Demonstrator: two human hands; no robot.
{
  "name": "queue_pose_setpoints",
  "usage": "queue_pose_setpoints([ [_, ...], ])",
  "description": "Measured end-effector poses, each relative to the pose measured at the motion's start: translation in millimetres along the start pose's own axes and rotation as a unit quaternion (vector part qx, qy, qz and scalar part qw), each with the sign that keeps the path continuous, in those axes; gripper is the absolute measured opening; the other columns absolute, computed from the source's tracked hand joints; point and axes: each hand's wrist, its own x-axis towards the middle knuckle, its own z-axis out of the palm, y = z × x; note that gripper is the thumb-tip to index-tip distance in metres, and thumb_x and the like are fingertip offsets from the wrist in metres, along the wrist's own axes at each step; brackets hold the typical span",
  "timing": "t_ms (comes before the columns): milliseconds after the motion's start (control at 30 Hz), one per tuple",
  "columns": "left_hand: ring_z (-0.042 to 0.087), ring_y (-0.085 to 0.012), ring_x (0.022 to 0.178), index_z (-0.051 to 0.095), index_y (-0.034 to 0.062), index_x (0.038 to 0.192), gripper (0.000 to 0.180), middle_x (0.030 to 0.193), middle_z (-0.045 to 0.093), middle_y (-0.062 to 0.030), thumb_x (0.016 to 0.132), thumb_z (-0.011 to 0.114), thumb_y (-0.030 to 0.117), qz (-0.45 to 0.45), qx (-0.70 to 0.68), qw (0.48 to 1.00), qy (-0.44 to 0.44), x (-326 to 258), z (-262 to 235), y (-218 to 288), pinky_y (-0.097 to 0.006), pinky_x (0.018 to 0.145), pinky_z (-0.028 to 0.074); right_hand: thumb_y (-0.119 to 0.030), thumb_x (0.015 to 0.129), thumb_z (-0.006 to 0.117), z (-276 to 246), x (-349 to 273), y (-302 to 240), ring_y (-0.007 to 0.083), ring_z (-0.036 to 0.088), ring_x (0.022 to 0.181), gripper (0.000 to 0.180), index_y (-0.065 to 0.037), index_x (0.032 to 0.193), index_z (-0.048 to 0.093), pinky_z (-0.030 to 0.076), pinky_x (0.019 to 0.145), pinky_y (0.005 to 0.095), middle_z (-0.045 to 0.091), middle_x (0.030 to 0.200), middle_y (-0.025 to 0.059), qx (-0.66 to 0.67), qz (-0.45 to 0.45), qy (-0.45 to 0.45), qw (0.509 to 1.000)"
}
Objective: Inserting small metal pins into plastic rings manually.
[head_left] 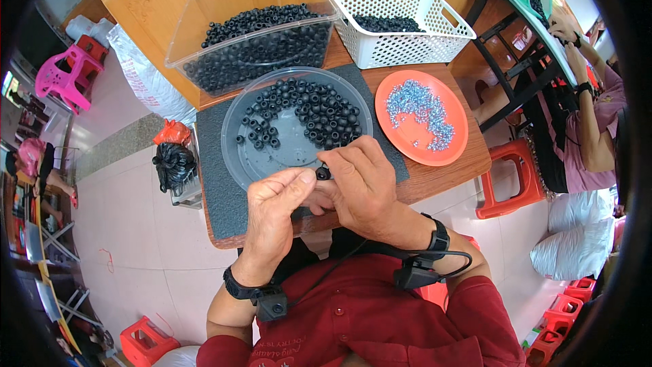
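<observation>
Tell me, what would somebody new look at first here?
Probably the two hands, left hand and right hand, pinching one small black ring together above the table's near edge. Behind them lies a clear round lid scattered with more black rings, and to its right an orange plate of shiny little screws.

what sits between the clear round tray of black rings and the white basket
In the head view, the orange plate of small silvery-blue parts lies between the round tray and the white basket, slightly right.

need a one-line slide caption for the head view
Both hands, left hand and right hand, pinch a small black ring over a clear round tray of rings, beside an orange plate of screws.
</observation>
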Motion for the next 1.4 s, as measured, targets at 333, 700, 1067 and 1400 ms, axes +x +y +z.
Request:
queue_pose_setpoints([
  [333,0.057,-0.0110,0.060,0.064,-0.0070,0.090,0.023,0.073,0.065,-0.0093,0.092,0.055,0.014,0.059,0.065,0.996,0.016,-3.8,7.3,-4.6,-0.023,0.058,0.047,-0.009,0.047,0.063,4.7,-3.3,1.9,0.0274,0.044,0.063,0.048,0.009,0.091,0.054,0.036,0.054,0.0377,0.046,0.073,0.0131,-0.001,-0.041,-0.004,0.999],
  [700,0.057,-0.0109,0.062,0.065,-0.0062,0.090,0.024,0.074,0.065,-0.0086,0.092,0.055,0.015,0.052,0.105,0.993,0.000,0.5,1.3,0.6,-0.023,0.058,0.046,-0.011,0.052,0.063,3.5,1.4,2.1,0.0267,0.043,0.062,0.038,0.007,0.085,0.055,0.034,0.053,0.0375,0.045,0.070,0.0117,0.014,-0.057,-0.021,0.998],
  [1067,0.060,-0.0162,0.071,0.066,-0.0011,0.091,0.015,0.078,0.067,-0.0076,0.081,0.067,0.009,0.243,0.452,0.854,0.085,9.8,-52.3,30.2,-0.028,0.065,0.047,-0.003,0.070,0.069,-41.5,40.9,57.7,0.0303,0.049,0.066,0.021,0.002,0.086,0.057,0.039,0.057,0.0386,0.054,0.073,0.0139,-0.051,0.042,-0.028,0.997],
  [1400,0.058,-0.0347,0.065,0.052,0.0021,0.062,0.027,0.064,0.059,-0.0166,0.065,0.074,0.018,0.191,0.722,0.653,-0.126,30.9,-43.6,23.7,-0.042,0.065,0.040,-0.018,0.080,0.060,-55.9,94.1,161.7,0.0315,0.059,0.070,0.021,0.001,0.087,0.065,0.045,0.066,0.0396,0.060,0.071,0.0176,-0.206,0.139,-0.037,0.968],
])
